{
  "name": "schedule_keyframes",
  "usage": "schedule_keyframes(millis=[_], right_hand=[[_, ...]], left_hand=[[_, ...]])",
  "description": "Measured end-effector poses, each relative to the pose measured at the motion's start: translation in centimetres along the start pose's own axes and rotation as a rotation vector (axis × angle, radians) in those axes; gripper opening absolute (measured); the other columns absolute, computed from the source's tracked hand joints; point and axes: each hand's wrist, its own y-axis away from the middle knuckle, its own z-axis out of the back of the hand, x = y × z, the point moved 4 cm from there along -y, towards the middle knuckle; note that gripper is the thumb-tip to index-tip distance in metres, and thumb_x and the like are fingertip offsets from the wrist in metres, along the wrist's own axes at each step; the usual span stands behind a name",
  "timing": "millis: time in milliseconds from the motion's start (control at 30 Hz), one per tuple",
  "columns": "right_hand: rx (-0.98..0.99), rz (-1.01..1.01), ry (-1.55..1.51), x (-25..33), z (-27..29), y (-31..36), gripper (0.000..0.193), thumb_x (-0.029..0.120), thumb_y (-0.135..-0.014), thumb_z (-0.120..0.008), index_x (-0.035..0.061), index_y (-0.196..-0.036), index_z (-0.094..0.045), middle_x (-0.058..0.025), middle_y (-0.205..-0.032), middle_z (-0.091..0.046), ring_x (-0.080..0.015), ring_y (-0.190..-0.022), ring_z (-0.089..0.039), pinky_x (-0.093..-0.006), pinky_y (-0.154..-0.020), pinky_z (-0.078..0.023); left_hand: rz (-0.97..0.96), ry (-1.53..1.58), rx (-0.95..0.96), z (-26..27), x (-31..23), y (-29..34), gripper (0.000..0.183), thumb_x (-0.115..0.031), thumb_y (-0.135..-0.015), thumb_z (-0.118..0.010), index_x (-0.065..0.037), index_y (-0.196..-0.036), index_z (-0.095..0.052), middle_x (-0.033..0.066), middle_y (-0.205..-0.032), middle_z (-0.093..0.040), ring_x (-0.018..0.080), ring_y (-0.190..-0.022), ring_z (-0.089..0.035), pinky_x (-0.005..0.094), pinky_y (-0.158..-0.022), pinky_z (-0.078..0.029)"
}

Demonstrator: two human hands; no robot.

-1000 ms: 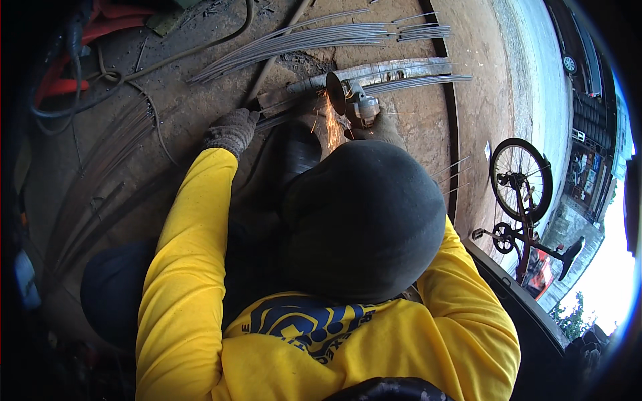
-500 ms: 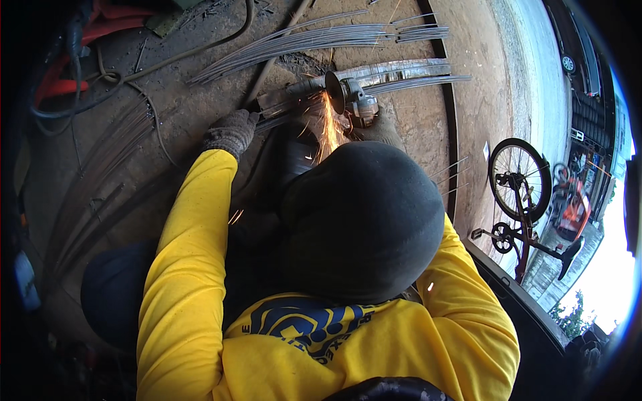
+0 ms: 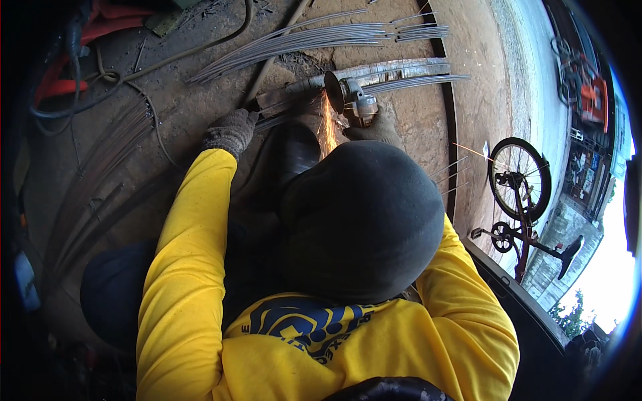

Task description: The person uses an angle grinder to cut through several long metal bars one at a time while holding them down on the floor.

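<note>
My right hand, gloved, is closed around an angle grinder whose upright disc throws a narrow stream of orange sparks toward me. Under the disc runs a bundle of thin metal rods, beside a wide flat metal bar. At the left end of the bundle, my left hand in a grey knit glove is closed on the rods; its fingertips are partly hidden. A rounded dark form, apparently my bent knee, covers much of my right forearm. Beyond it shows a dark boot.
More thin rods lie farther off, across a pipe. Hoses and cables loop at upper left near red equipment. A dark metal edge crosses the ground at right; beyond stands a bicycle.
The spark spray has become narrower. Outside at the far right, an orange-red vehicle has moved up the picture and a dark car has left view. My hands have barely moved.
</note>
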Motion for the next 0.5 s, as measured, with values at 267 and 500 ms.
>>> schedule_keyframes(millis=[267, 500], right_hand=[[0.006, 0.03, -0.08, -3.2, -0.7, -2.1, 0.096, 0.042, -0.065, -0.088, -0.0049, -0.136, -0.044, -0.0256, -0.122, -0.068, -0.0377, -0.116, -0.066, -0.0422, -0.098, -0.052], [0.057, -0.056, 0.133, 1.9, 0.3, 0.3, 0.103, 0.044, -0.062, -0.088, -0.0065, -0.139, -0.041, -0.0285, -0.123, -0.066, -0.0402, -0.118, -0.065, -0.0431, -0.1, -0.051]], left_hand=[[0.004, -0.004, 0.042, 1.1, -1.3, 0.9, 0.059, -0.056, -0.103, -0.036, -0.009, -0.129, -0.061, 0.0198, -0.136, -0.059, 0.0421, -0.127, -0.055, 0.0525, -0.108, -0.043], [0.036, 0.002, 0.034, 0.5, 0.5, 0.7, 0.058, -0.056, -0.103, -0.037, -0.009, -0.127, -0.062, 0.0202, -0.133, -0.061, 0.0424, -0.125, -0.056, 0.0522, -0.106, -0.044]])
